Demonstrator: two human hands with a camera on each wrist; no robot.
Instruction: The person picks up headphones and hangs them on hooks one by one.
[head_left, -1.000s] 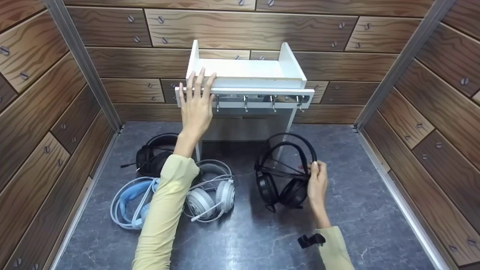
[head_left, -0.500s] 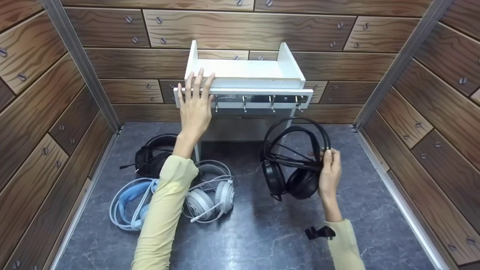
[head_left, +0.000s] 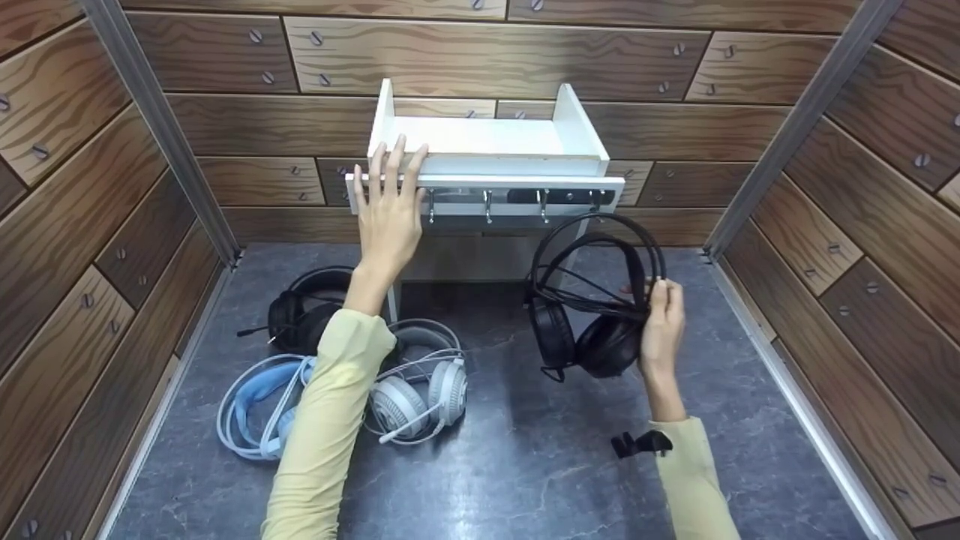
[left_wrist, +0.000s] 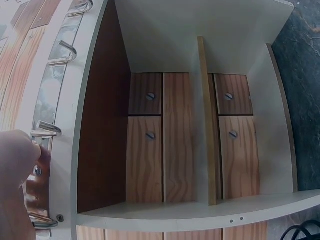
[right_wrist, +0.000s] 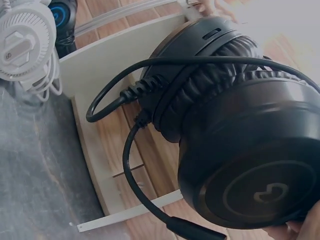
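In the head view the right hand [head_left: 663,330] grips a black headset [head_left: 609,346] by its right side, holding it upright off the floor just below the rack's right end. Its ear cups, cable and microphone fill much of the right wrist view. The left hand [head_left: 389,225] lies with spread, straight fingers on the left end of the white hook rail [head_left: 517,182]. Several metal hooks line the rail, such as one hook [head_left: 488,206] near its middle; the headset's band overlaps the rightmost hook's lower area. Above the rail is a white shelf [head_left: 480,136].
A white headset [head_left: 448,391], a light blue headset [head_left: 262,390] and another black headset [head_left: 289,319] lie on the grey floor [head_left: 540,480], at the left and partly behind the left forearm. Wood-patterned walls [head_left: 480,60] stand behind and on both sides.
My right hand has raised the black headset and carried it slightly rightward, closer to the hook rail. The left hand keeps its place on the rail.
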